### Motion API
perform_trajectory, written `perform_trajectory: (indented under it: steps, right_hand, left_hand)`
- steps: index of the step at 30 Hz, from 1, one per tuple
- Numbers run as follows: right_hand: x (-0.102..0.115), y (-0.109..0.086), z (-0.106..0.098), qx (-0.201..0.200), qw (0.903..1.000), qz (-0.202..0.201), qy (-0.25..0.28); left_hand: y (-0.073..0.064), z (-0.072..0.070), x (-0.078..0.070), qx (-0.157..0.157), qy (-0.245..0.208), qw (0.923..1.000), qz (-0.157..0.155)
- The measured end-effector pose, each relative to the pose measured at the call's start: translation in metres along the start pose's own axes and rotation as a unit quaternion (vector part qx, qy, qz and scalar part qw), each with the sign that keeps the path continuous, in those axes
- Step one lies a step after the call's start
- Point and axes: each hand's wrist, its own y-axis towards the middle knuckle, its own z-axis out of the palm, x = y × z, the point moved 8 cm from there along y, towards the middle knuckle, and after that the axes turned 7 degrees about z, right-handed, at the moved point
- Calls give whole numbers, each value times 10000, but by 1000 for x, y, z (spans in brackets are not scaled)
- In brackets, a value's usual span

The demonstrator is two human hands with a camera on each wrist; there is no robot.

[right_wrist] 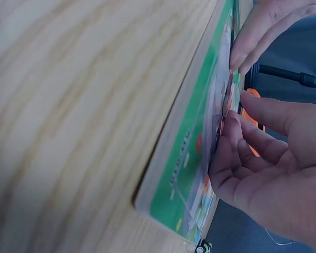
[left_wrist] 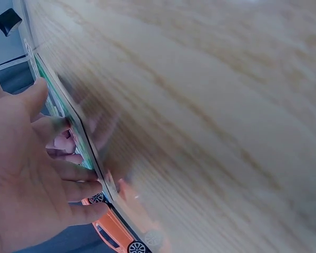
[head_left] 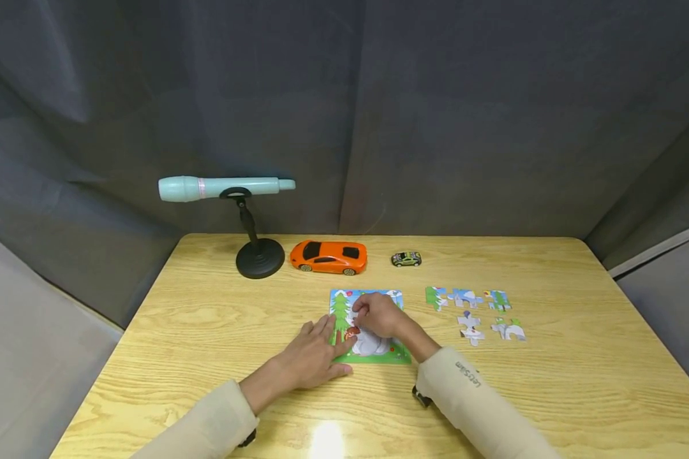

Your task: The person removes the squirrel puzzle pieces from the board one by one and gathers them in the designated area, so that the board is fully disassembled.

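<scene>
The flat rectangular cardboard puzzle board (head_left: pixel 400 359), printed with a green tree and a pale grey shape above a green strip, lies on the pale wood-grain counter (head_left: pixel 218 344), directly under the person's hands. It looks slightly wider from side to side than deep, though the slanted view leaves its long axis uncertain.

The left hand (head_left: pixel 314 356) lies across the board's left side, fingers extended and spread. The right hand (head_left: pixel 381 315) comes in from the right, its fingers curled and tips down near the board's upper middle, close to the left fingertips; whether they pinch a piece cannot be told.

The key relation is sideways: the loose, colourfully printed cardboard puzzle pieces (head_left: pixel 470 322) lie to the right of the board, near it but apart. The right hand is clearly nearer to them, while the left is on the board's far side from them.
</scene>
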Motion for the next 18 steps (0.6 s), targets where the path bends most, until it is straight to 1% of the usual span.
perform_trajectory:
  steps: [3,7,13,18]
  right_hand:
    - [0,0,1,-17,10000,23,-17]
    - [-1,0,3,-63,10000,20,-20]
    - [-1,0,3,-109,9999,9,24]
    - [3,0,0,-207,9997,-109,14]
  left_hand:
    - [-1,-1,0,48,-41,9999,-85]
    - [-2,0,0,207,-137,9995,-191]
    - [-3,1,-2,358,-294,9987,-232]
    - [-2,1,-1,377,-318,9985,-247]
